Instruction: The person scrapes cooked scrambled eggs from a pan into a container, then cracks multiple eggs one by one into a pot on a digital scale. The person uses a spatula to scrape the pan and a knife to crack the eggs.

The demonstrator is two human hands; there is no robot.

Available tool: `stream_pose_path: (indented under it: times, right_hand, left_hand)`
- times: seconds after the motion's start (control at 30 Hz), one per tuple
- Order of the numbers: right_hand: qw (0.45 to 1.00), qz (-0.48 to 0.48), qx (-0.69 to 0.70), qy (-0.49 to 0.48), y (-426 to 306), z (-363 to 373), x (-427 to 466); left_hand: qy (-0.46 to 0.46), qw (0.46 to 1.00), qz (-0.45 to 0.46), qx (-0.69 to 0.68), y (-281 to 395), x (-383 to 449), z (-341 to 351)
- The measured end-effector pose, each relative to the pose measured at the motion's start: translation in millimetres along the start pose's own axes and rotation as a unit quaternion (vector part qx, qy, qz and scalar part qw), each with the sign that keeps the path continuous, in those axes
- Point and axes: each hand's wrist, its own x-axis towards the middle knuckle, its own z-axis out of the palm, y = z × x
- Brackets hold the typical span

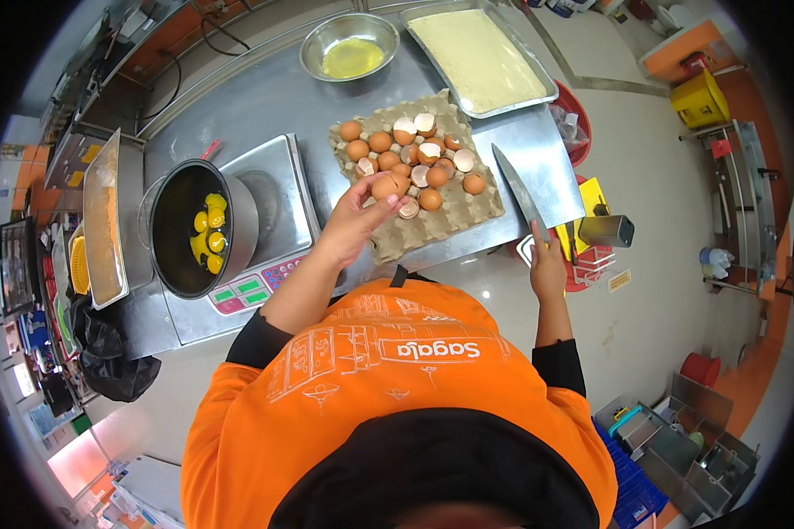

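Between the thumb and fingers of my left hand (pixel 357 221) is a brown egg (pixel 390 187) with a dark crack across its shell. My right hand (pixel 547 264) grips the handle of a long kitchen knife (pixel 517 182), its blade pointing away from me over the table. Under and beyond the egg lies a cardboard egg tray (pixel 427 235) with whole brown eggs (pixel 351 131) and several broken shells (pixel 464 160). To the left, a deep dark-lined pot (pixel 241 225) holds several yolks (pixel 216 241). A steel bowl (pixel 309 49) at the back contains clear yellowish egg white (pixel 352 58).
The pot stands on a digital scale (pixel 284 192) on the steel table (pixel 192 139). A metal pan of pale crumbly powder (pixel 480 59) sits at the back right. Left of the pot is another rectangular pan (pixel 106 225). Beyond the right edge are a red bin (pixel 577 125) and a knife holder (pixel 607 231).
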Motion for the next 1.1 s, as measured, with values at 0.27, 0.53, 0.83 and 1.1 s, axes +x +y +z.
stream_pose_path:
  times: [0.27, 0.53, 0.83, 1.1]
  right_hand:
    - [0.993, 0.006, -0.113, -0.031, -22.6, 13.6, 49.8]
    - [0.816, -0.09, 0.545, -0.169, -181.8, -83.4, 102.8]
    - [0.695, -0.198, 0.557, -0.409, -332.1, -142.3, 135.1]
    - [0.666, -0.282, 0.505, -0.471, -455.3, -130.0, 132.9]
  left_hand:
    - [0.011, 0.99, 0.081, 0.119, -0.3, -1.5, 4.3]
    - [0.009, 0.982, 0.085, 0.167, 24.8, -23.3, 14.2]
    - [0.139, 0.911, 0.232, 0.312, 92.3, -84.1, -15.6]
    - [0.258, 0.814, 0.334, 0.399, 131.3, -144.4, -81.6]
